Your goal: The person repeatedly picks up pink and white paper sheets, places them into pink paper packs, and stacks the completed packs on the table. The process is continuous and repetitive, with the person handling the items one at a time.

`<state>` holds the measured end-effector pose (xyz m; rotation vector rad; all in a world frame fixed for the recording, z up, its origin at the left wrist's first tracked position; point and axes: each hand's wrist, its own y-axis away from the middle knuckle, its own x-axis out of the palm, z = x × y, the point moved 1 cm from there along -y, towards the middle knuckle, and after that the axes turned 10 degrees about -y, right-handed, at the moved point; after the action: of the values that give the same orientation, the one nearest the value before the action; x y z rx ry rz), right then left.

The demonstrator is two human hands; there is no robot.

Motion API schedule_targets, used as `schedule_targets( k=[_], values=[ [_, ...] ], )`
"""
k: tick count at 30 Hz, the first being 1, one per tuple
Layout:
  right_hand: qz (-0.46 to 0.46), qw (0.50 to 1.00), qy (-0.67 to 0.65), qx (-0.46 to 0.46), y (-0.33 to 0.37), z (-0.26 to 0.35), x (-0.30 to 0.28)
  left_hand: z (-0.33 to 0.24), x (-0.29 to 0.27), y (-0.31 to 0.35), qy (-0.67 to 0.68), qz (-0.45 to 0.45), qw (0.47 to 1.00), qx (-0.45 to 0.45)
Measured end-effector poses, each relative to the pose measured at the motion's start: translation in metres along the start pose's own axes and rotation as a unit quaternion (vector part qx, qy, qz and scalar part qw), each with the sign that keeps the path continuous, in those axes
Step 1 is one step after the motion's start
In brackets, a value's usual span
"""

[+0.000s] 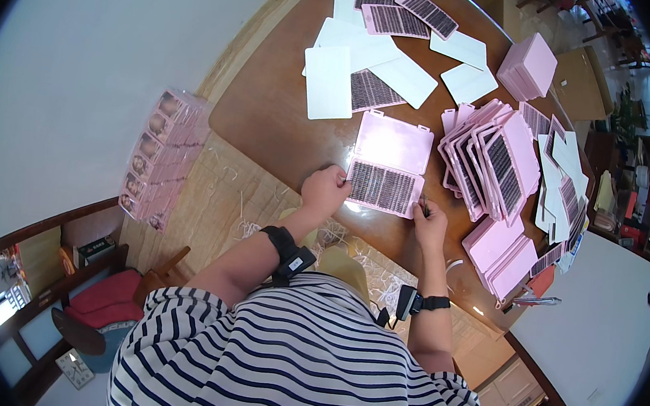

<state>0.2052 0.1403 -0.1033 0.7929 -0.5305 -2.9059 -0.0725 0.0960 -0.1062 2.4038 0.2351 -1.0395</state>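
Observation:
A pink lash case (416, 199) lies open on the brown table in front of me, its shiny lid (394, 141) tipped back on the far side. Rows of dark false lashes (382, 188) fill its near half. My left hand (326, 189) is closed at the left edge of the case, fingertips on its rim. Beside the near right corner, my right hand (431, 221) pinches something small and dark, too small to make out.
Stacked open lash cases (491, 159) stand to the right, with closed pink cases (499, 257) nearer me. White cards (329, 83) and lash trays (426, 15) overlap at the back. A pink box stack (529, 66) stands far right. Wrapped pink packages (162, 159) sit left, off the table.

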Motion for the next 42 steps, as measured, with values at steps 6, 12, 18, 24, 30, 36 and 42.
schedule_targets(
  k=[6,12,18,24,30,36,42],
  values=[
    [-0.001,0.999,0.033,-0.009,-0.001,-0.002,0.001,-0.002,0.003,-0.001,-0.029,-0.017,0.999,-0.003],
    [-0.008,0.998,0.056,-0.005,-0.001,0.001,0.004,-0.003,0.002,-0.001,-0.032,-0.018,0.999,-0.004],
    [-0.018,0.982,0.188,0.018,0.0,0.022,0.011,-0.003,0.003,-0.002,-0.034,-0.019,0.999,-0.008],
    [-0.032,0.971,0.236,0.034,0.002,0.04,0.016,0.0,0.004,-0.004,-0.024,-0.011,1.0,-0.013],
    [-0.118,0.981,0.152,0.024,0.014,0.029,-0.019,0.005,0.004,-0.007,-0.034,0.001,0.999,-0.017],
    [0.063,0.997,0.008,0.031,-0.007,-0.023,0.006,0.022,0.0,-0.013,-0.016,0.102,0.994,0.019],
    [0.059,0.998,-0.026,0.01,0.017,-0.042,-0.012,0.034,0.013,-0.011,0.274,0.327,0.904,0.035]
  ],
)
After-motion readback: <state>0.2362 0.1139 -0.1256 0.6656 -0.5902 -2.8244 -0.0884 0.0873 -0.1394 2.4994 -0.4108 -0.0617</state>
